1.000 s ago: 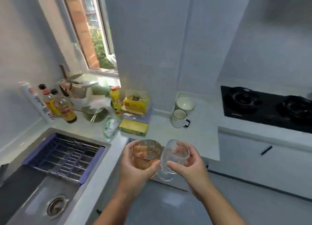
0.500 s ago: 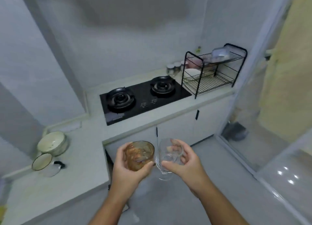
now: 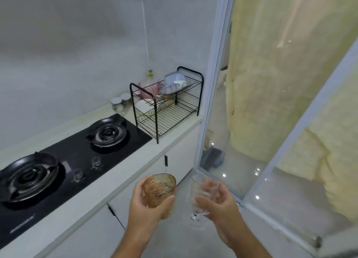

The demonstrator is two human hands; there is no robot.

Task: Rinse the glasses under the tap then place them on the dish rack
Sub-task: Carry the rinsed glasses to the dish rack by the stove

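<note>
My left hand [image 3: 149, 205] grips an amber ribbed glass [image 3: 161, 188], held upright in front of the white cabinets. Beside it my right hand [image 3: 217, 207] holds a clear ribbed stemmed glass [image 3: 199, 203], its foot hanging below my fingers. The two glasses are a little apart. A black two-tier wire dish rack [image 3: 166, 110] stands at the far end of the counter, well beyond both hands. It holds a white plate on the lower tier and plastic containers on the upper tier. The sink and tap are out of view.
A black two-burner gas hob [image 3: 64, 157] fills the counter [image 3: 120, 180] to the left. Two lidded jars [image 3: 121, 101] stand behind the rack. A glass sliding door frame [image 3: 209, 95] rises right of the rack, with a yellow curtain beyond.
My view has swung right from the sink, past the hob, to the dish rack. Both hands still carry the glasses, which have drawn slightly apart.
</note>
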